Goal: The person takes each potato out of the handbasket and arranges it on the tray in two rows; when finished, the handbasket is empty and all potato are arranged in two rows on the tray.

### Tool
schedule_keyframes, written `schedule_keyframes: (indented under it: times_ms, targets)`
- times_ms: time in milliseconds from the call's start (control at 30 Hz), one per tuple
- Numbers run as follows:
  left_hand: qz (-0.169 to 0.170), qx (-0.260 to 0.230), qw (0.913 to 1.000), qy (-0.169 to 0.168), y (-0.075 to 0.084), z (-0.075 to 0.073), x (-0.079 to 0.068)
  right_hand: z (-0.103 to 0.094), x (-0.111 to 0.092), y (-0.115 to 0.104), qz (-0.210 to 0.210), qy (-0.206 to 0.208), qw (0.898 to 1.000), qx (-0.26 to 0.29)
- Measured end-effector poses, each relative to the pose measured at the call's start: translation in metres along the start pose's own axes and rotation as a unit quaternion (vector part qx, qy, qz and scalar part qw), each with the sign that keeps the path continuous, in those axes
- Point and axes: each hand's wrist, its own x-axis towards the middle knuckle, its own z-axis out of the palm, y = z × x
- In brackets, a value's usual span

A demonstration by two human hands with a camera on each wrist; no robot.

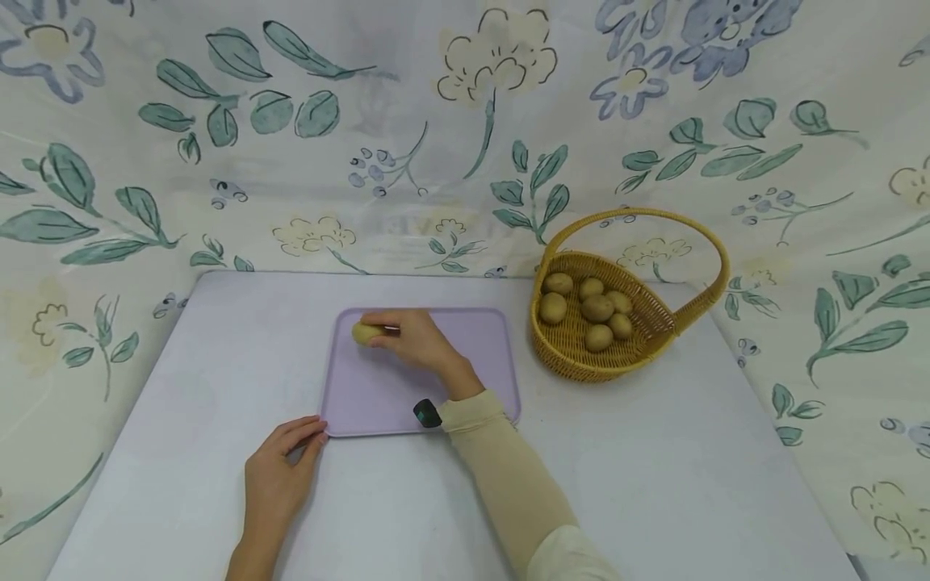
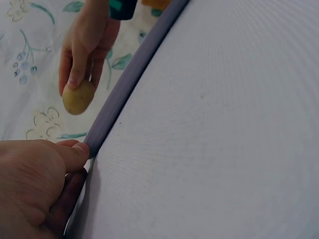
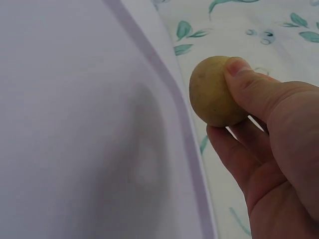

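My right hand point(image 1: 420, 340) holds a small yellow potato point(image 1: 365, 333) between thumb and fingers, over the far left part of a lilac tray point(image 1: 370, 399). In the right wrist view the potato point(image 3: 212, 92) is raised above the tray surface, where the hand's shadow falls. The thumb presses its upper side and the fingers support it from below. My left hand point(image 1: 279, 472) pinches the tray's near left corner; the left wrist view shows the thumb at the tray rim point(image 2: 117, 94) and fingers beneath.
A yellow wicker basket point(image 1: 574, 371) with a tall handle stands right of the tray, holding several potatoes point(image 1: 597, 308). The white table point(image 1: 639, 484) runs back to a floral cloth point(image 1: 407, 105) hanging behind. A dark wrist device point(image 1: 427, 413) sits by the right sleeve.
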Motion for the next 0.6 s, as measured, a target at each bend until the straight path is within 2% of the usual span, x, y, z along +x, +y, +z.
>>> schedule_keyframes:
  times_ms: [267,600]
  targets:
    - [-0.018,0.018,0.9996,-0.010,-0.002,-0.001,0.000,0.017,0.012,0.010,0.010,0.012,1.000,0.002]
    - [-0.011,0.012,0.9998,-0.007,-0.001,-0.001,0.001,0.021,0.017,0.010,0.034,0.027,0.998,-0.049]
